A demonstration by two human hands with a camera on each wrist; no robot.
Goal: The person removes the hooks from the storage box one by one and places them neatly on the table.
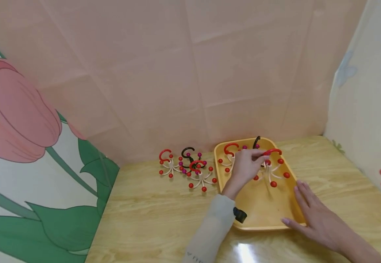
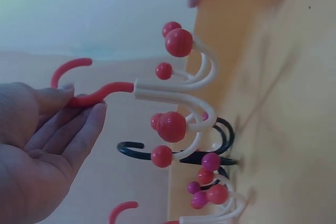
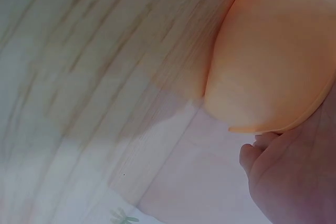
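Note:
My left hand (image 1: pixel 245 166) pinches the red hook of a multi-arm hook hanger (image 2: pixel 157 90) with white arms tipped by red balls. It holds this hanger upright, arms down, inside the yellow tray (image 1: pixel 259 215). Behind it in the tray stand a black hook hanger (image 2: pixel 194 157) with purple balls and another red-and-white hanger (image 1: pixel 231 157); my left hand partly hides both in the head view. At the tray's right rim, my right hand (image 1: pixel 322 219) rests with fingers extended along the outer side. In the right wrist view, that hand lies against the tray wall (image 3: pixel 262 66).
Left of the tray on the wood-grain table (image 1: pixel 154 219) stand two more red-and-white hangers, one at the left (image 1: pixel 170 166) and one nearer (image 1: pixel 201 177), with a black hanger (image 1: pixel 194 164) behind. A pink cloth backdrop (image 1: pixel 151 73) rises behind the table.

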